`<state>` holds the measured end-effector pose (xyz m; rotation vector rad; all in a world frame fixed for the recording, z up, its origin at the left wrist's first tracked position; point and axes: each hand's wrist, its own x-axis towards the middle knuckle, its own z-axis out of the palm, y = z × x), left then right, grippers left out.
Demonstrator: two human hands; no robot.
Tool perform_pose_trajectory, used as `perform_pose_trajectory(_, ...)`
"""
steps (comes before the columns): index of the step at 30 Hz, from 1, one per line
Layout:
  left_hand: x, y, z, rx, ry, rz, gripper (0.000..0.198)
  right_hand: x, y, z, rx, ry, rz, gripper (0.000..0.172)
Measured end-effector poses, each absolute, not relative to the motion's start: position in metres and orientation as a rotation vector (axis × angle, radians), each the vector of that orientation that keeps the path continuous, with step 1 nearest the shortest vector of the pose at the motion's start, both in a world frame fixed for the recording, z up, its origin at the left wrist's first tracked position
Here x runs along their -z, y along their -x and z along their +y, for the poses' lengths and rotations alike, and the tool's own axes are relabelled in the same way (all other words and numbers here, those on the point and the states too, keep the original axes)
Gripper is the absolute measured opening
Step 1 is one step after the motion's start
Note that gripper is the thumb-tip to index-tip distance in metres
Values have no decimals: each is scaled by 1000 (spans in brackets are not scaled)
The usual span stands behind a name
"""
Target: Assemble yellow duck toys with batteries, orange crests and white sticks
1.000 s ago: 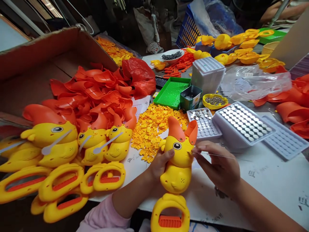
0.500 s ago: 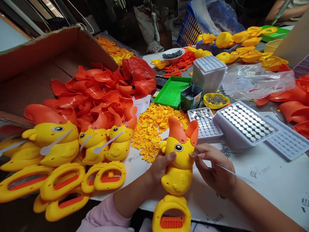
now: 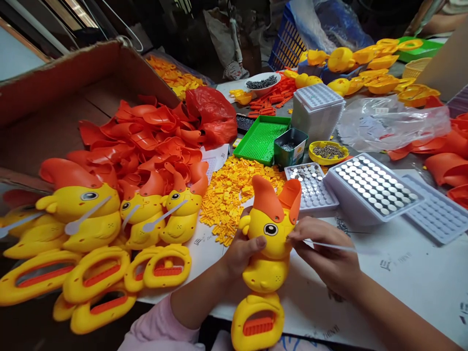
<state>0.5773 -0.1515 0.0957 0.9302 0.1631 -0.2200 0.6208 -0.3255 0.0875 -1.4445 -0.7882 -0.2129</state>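
A yellow toy chicken with an orange comb and a loop handle stands upright in front of me. My left hand is wrapped round its left side, thumb on its cheek. My right hand pinches a thin clear plastic strip against the toy's right side; the strip sticks out to the right. Three finished toy chickens with white strips in their sides lie in a row at the left.
A heap of orange comb shells lies against a cardboard box. Small yellow parts are piled mid-table. Trays of button cells, a green tray, a tin and a screw dish stand behind. Yellow shells lie at the back.
The toy has tilted slightly and turned its face more toward me. My right hand stayed at its side, and the strip swung down and then back to roughly level.
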Motion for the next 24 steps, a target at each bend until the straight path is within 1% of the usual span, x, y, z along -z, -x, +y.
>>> perform_pose_trajectory(4,-99,-577,-148,205,-930,129,53,-94,-621,-326,105,1429,-700,21)
perform_pose_trajectory(9,-94,-576,-147,168,-901,97,53,-98,-621,-328,115,1439,-788,26)
perform_pose_trajectory(13,-94,-574,-146,323,-829,188,50,-97,-624,-328,-20,1348,-668,21)
perform_pose_trajectory(16,-97,-573,-148,364,-809,250,52,-98,-626,-329,-98,1278,-524,20)
perform_pose_trajectory(21,-99,-574,-152,359,-762,240,52,-100,-627,-331,-149,1370,-603,29)
perform_pose_trajectory(24,-98,-576,-153,352,-793,231,51,-97,-624,-328,-191,1337,-516,33)
